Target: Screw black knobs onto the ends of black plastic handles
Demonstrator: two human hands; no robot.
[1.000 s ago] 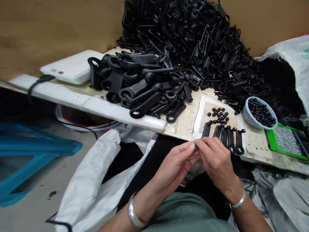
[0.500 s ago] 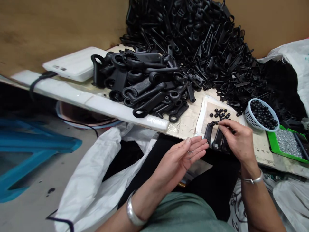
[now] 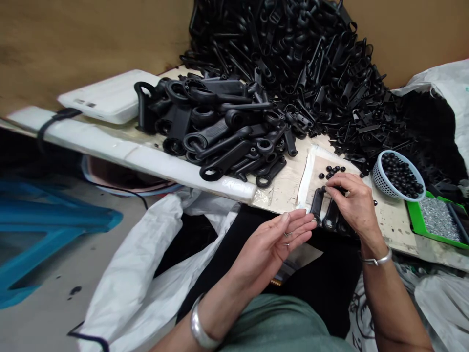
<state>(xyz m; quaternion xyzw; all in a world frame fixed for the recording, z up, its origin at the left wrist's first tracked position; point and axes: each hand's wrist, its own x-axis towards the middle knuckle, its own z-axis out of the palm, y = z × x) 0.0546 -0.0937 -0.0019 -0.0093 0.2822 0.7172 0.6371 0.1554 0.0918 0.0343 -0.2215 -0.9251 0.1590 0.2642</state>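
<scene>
My left hand [image 3: 278,239] hovers just off the table's front edge, fingers together and slightly curled, with a few small metal pieces [image 3: 287,234] lying against them. My right hand [image 3: 353,203] rests over a row of short black plastic handles [image 3: 316,205] at the table edge. Its fingertips pinch together at the top end of one handle, and what they hold is too small to make out. Loose black beads [image 3: 331,171] lie on the pale sheet just beyond the fingers. Both wrists wear silver bangles.
A big heap of black plastic parts [image 3: 293,58] fills the back of the table, with larger black handles [image 3: 223,132] in front. At the right sit a small white basket of beads [image 3: 397,176] and a green tray of screws [image 3: 436,217]. A white box [image 3: 110,98] lies at the left. White sacks [image 3: 146,264] hang below the table.
A second ago both hands met fingertip to fingertip in front of the table. My right hand has since reached forward onto the row of handles and shifted slightly left; my left hand stayed put.
</scene>
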